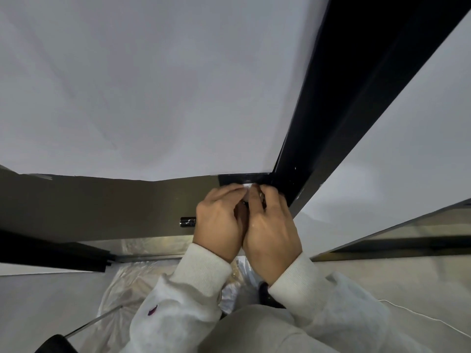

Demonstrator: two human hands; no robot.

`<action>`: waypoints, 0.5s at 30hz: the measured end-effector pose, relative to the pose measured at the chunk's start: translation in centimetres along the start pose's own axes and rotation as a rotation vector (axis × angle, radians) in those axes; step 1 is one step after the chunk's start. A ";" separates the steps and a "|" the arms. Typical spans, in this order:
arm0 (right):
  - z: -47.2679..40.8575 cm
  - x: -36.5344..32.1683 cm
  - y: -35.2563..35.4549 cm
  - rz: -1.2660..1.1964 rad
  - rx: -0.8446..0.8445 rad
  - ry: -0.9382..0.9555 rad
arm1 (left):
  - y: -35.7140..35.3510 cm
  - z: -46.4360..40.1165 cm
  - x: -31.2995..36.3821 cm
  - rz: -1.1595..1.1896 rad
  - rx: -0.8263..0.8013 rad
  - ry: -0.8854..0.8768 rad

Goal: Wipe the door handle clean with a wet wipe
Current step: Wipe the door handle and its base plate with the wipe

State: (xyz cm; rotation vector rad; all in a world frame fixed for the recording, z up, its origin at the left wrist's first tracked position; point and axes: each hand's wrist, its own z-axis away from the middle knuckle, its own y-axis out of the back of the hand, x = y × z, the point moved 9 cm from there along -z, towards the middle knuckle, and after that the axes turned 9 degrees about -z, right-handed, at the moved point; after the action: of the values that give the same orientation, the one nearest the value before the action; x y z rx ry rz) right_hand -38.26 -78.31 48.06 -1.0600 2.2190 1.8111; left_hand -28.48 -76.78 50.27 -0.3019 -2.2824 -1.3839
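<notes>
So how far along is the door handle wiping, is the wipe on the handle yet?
Done: a white wipe is out. In hand: left hand and right hand pinch it together by their fingertips, close to the door. Left: the handle itself; its shiny end pokes out beside the left hand, uncovered. Whether the rest has been wiped cannot be told.

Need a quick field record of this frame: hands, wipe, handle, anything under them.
left hand: over the door handle, fingers curled, touching the wipe
right hand: beside the left, fingers curled on the wipe
wet wipe: white, only a bit shows between the fingertips
door handle: metal lever, only its left end visible; rest hidden by hands
door: dark panel
below: clear plastic bag on floor
</notes>
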 end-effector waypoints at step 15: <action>-1.8 0.5 0.8 -0.020 -0.077 -0.010 | 0.6 0.6 -0.3 -0.016 0.007 -0.048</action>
State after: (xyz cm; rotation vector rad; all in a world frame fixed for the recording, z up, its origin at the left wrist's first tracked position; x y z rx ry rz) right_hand -38.41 -80.06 49.00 -1.0794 2.1415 1.9035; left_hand -28.16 -75.90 50.38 -0.3183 -2.3331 -1.3900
